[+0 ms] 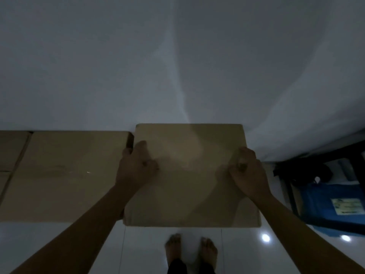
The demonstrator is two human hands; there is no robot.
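A plain brown cardboard box (189,194) fills the middle of the dim view, its far edge against a white wall. My left hand (136,165) grips its left side, fingers curled over the edge and thumb lying on the top face. On the opposite side my right hand (247,171) holds the right edge, thumb on top and fingers wrapped around the side. Whether the box rests on something or hangs in my hands is hidden from this angle.
A larger cardboard box (65,175) stands right beside the held one on the left, also against the wall (177,66). A dark rack holding a blue bag (331,206) stands at the right. My bare feet (191,248) stand on glossy white floor tiles below.
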